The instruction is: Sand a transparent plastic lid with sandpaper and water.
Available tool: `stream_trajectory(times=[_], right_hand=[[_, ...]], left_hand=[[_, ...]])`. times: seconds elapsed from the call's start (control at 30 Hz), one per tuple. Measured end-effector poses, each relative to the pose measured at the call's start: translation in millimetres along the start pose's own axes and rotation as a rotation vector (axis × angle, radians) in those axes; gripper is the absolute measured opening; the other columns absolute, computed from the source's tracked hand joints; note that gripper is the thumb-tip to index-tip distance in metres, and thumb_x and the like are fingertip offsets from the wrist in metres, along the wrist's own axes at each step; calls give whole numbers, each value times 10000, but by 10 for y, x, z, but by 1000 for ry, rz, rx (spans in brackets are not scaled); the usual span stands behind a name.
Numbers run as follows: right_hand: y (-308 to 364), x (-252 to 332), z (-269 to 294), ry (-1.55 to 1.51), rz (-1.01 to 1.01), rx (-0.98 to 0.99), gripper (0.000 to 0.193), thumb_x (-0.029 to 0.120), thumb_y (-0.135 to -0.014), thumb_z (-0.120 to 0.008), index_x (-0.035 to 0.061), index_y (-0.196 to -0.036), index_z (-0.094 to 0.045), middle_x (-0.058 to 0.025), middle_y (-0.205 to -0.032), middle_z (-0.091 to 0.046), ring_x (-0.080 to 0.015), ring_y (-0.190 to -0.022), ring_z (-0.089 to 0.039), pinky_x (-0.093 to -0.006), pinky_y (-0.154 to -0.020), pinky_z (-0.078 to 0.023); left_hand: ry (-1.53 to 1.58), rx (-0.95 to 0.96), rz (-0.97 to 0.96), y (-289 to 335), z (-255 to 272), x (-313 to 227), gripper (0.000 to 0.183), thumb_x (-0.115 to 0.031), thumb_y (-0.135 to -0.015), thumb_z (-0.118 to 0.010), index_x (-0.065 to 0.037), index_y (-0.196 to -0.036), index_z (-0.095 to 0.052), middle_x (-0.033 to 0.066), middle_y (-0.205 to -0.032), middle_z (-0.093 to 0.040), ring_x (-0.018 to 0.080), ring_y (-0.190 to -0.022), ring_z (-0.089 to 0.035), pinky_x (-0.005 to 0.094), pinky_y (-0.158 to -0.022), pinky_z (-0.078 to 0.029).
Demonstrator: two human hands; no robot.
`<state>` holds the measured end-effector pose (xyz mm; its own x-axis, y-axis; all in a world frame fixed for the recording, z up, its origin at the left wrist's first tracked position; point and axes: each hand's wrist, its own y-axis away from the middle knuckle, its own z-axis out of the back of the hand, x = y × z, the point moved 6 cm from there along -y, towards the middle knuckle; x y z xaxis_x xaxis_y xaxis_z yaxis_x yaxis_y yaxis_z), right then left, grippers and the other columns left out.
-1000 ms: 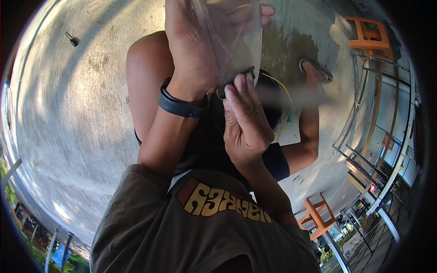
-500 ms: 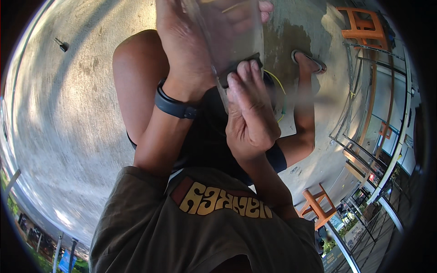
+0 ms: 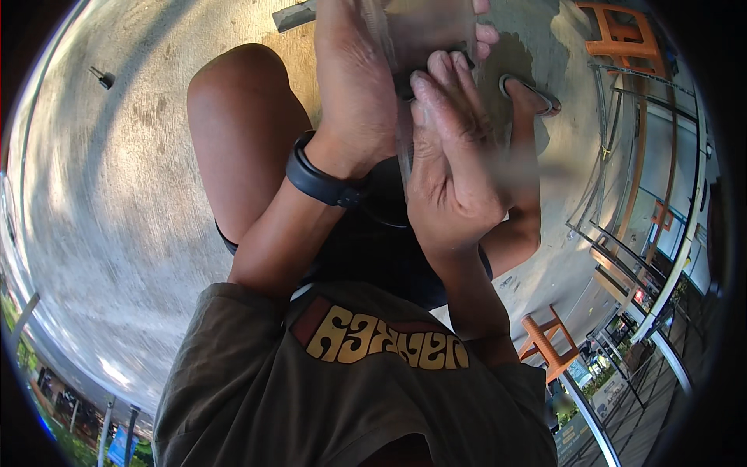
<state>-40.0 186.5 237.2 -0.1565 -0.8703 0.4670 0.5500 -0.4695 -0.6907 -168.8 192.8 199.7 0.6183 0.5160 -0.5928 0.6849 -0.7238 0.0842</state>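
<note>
A flat, see-through panel, glass or clear plastic, is held up at the top of the head view, its far end cut off by the picture's edge. My left hand grips it from beneath along the left side, with fingertips showing past its right edge. A dark wristband sits on that wrist. Over the panel's near part, my right hand has its fingers bent together and pressed on a thin dark piece. Most of that piece is hidden under the fingers, so its kind is unclear.
Grey concrete floor spreads around my bent legs. On it lie a small dark object at the left and a grey strip at the top. Orange plastic stools and metal frames stand along the right. My sandalled foot rests right of the hands.
Both hands and the panel have shifted right and slightly upward. My right fingers have slid farther up with the dark piece. The grey strip on the floor has come into sight.
</note>
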Motion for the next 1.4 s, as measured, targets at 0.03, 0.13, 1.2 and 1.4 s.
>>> stream_trajectory(times=[0.03, 0.13, 1.2, 1.4], right_hand=[[165, 72, -6, -38, -38, 70, 205, -24, -913, -689, -46, -1114, -723, -215, -1126, -731, -366, -1186, -661, -428, -1011, -550], [402, 115, -85, -90, -90, 182, 205, -41, -900, -692, -57, -1103, -721, -218, -1123, -731, -369, -1177, -667, -431, -996, -556], [328, 200, 52, -82, 22, 214, 212, -37, -880, -698, -66, -1088, -726, -216, -1096, -736, -362, -1133, -689, -446, -968, -572], [329, 235, 21, -146, -6, 158, 197, -32, -882, -706, -53, -1077, -727, -212, -1093, -736, -347, -1143, -688, -424, -978, -571]], left_hand=[[302, 161, 85, -61, 65, -66, 760, -664, -987, -399, -69, -1460, -383, 262, -1261, -583, 354, -1150, -631, 475, -1027, -505], [504, 406, 125, -65, 69, -243, 776, -692, -977, -380, -85, -1459, -387, 250, -1233, -594, 358, -1105, -641, 473, -986, -521], [170, -407, 78, 25, -88, -319, 644, -617, -960, -490, -119, -1367, -464, 224, -1150, -609, 342, -993, -631, 469, -920, -509], [136, -247, -5, -66, 106, -298, 692, -632, -960, -475, -112, -1415, -439, 236, -1146, -610, 355, -1028, -622, 484, -966, -481]])
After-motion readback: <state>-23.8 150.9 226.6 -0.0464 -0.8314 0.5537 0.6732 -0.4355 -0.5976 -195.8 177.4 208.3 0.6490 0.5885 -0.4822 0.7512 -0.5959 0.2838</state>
